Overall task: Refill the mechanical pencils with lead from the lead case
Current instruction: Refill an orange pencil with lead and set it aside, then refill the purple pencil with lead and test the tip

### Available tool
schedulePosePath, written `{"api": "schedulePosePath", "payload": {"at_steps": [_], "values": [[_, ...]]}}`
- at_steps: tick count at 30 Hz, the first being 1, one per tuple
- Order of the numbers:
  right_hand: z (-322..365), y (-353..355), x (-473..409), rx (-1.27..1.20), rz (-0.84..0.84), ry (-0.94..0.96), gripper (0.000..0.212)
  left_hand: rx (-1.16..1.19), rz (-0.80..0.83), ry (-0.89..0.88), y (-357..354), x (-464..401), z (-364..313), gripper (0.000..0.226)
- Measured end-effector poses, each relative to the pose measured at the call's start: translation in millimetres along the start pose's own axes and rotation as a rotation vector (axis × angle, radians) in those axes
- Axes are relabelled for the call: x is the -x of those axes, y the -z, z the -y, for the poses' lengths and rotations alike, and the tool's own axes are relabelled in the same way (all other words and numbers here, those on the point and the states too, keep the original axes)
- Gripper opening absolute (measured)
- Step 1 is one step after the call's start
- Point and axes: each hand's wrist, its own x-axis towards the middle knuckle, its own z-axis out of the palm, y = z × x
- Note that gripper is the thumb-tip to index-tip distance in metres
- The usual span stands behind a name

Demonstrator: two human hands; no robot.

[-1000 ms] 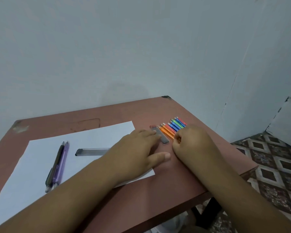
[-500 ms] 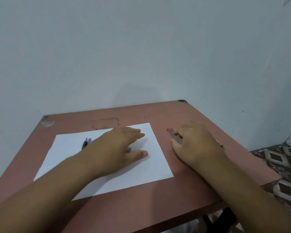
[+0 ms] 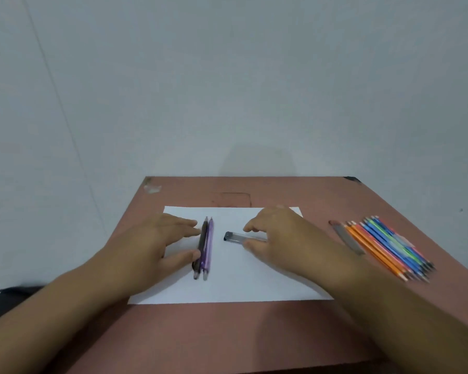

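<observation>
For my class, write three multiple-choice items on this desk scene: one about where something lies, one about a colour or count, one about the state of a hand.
1. Where does the lead case lie?
A. on the white paper
B. on the floor
C. among the coloured pencils

2. How many mechanical pencils lie on the paper?
A. five
B. two
C. none

3. What is the right hand doing?
A. hanging off the table
B. gripping a coloured pencil
C. taking hold of the lead case

Answers:
1 A: the case rests on the sheet, right of the pencils.
2 B: one black and one purple lie side by side, by the left hand.
3 C: its thumb and fingers bracket the case.
</observation>
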Motion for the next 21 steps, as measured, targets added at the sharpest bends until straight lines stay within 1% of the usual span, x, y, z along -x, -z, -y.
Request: {"api": "schedulePosePath", "payload": {"at_steps": [4, 6, 7, 8, 10, 11, 12, 15, 16, 18, 19, 21], "values": [[9.8, -7.1, -13.3, 0.06, 0.033, 0.032, 0.022, 0.055, -0.063, 0.013, 2.7, 11.0, 4.8, 0.065], [8.9, -10.1, -15.0, 0.1, 0.032, 0.014, 0.024, 0.067, -0.076, 0.038, -0.4, 14.0, 8.3, 0.066], [7.2, -10.4, -14.4, 0.102, 0.03, -0.002, 0.029, 0.062, -0.081, 0.039, -3.0, 15.5, 10.5, 0.066], [5.3, -9.4, -12.9, 0.096, 0.022, -0.015, 0.039, 0.064, -0.079, 0.042, -5.6, 17.0, 11.8, 0.064], [0.0, -6.0, -8.5, 0.069, 0.0, -0.043, 0.069, 0.061, -0.079, 0.054, -9.0, 19.5, 12.1, 0.06], [-3.5, -4.8, -5.9, 0.056, -0.008, -0.058, 0.076, 0.059, -0.085, 0.056, -10.1, 20.1, 12.2, 0.056], [-7.3, -4.0, -3.8, 0.055, -0.016, -0.071, 0.071, 0.058, -0.09, 0.063, -11.2, 20.2, 12.5, 0.052], [-14.6, -3.4, -0.3, 0.055, -0.055, -0.057, 0.03, 0.046, -0.11, 0.072, -13.8, 20.7, 13.6, 0.045], [-14.3, -4.0, -0.7, 0.046, -0.064, -0.022, 0.024, 0.045, -0.11, 0.075, -14.9, 20.9, 14.7, 0.047], [-9.7, -7.8, -4.8, 0.034, -0.071, 0.077, 0.023, 0.045, -0.106, 0.084, -16.5, 21.0, 16.8, 0.052], [-5.9, -11.1, -7.9, 0.025, -0.076, 0.144, 0.025, 0.042, -0.108, 0.09, -16.9, 21.2, 17.3, 0.049], [3.7, -19.3, -13.8, 0.014, -0.109, 0.291, 0.029, 0.025, -0.12, 0.114, -16.9, 21.3, 18.1, 0.036]]}}
